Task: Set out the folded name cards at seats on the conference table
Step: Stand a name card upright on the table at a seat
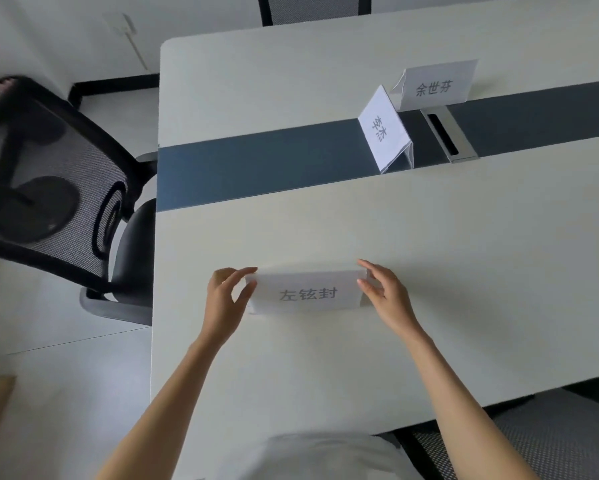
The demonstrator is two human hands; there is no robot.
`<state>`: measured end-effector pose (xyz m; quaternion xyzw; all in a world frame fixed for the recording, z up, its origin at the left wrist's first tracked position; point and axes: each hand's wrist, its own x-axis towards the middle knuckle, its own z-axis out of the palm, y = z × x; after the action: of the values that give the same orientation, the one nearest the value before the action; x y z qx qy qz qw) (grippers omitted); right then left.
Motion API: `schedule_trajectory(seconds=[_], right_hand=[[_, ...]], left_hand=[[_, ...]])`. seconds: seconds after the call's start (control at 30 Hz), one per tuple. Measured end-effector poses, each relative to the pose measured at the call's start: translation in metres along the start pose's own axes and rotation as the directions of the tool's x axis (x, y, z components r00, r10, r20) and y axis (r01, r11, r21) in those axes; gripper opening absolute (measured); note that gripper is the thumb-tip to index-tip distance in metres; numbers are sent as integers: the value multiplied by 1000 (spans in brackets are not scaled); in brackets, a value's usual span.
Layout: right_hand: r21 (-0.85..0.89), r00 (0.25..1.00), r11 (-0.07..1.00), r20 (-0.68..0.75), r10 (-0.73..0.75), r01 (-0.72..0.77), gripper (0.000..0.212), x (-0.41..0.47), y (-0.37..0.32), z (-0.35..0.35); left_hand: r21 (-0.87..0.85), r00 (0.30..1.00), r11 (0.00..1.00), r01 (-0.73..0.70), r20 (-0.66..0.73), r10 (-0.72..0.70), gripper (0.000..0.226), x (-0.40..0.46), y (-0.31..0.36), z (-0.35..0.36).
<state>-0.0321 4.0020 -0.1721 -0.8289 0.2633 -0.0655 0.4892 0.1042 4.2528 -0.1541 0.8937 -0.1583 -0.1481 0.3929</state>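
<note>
A white folded name card [306,292] with grey printed characters stands on the near part of the pale conference table [429,258]. My left hand [227,296] pinches the card's left end between thumb and fingers. At its right end, my right hand [383,292] holds it the same way. Two more folded name cards stand farther back. One [386,131] sits turned sideways on the dark centre strip [256,168]. The other [436,85] faces me just behind it on the far half of the table.
A black mesh office chair [52,188] stands at the table's left end. Another chair back [308,8] shows beyond the far edge, and a mesh seat [533,441] lies at the lower right. A metal cable slot [445,135] is set into the dark strip.
</note>
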Motion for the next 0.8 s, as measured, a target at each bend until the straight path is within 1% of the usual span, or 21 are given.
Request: schedule_trajectory(seconds=[0.07,0.13,0.23,0.3,0.37,0.47,0.57,0.67,0.8], right_hand=[[28,999,999,9,-33,32,31,3,2,0],[92,1000,996,21,-5,3,24,6,-1,-1],[201,1000,980,22,-4,-1,22,6,-9,-13],[267,1000,963,-14,-18,21,23,9,-16,-32],[296,996,953,-80,-44,66,24,15,-20,-59],[294,980,950,-192,-52,108,24,33,-15,-105],[304,963,951,-270,25,60,24,54,13,-142],[343,935,939,-332,128,-7,24,70,52,-161],[367,907,924,-348,239,-102,26,78,95,-167]], left_hand=[[8,1000,1000,0,-1,0,23,2,3,-3],[-20,1000,1000,0,12,0,21,2,9,-7],[-84,1000,996,-19,6,20,21,-1,29,-17],[-88,995,991,-99,-6,99,19,2,52,-22],[-113,985,979,-169,-4,170,17,11,77,-20],[-163,975,965,-207,48,217,17,37,121,4],[-177,964,966,-188,155,216,23,65,158,51],[-124,952,980,-159,245,185,26,87,176,104],[-63,942,994,-84,319,100,26,101,181,152]])
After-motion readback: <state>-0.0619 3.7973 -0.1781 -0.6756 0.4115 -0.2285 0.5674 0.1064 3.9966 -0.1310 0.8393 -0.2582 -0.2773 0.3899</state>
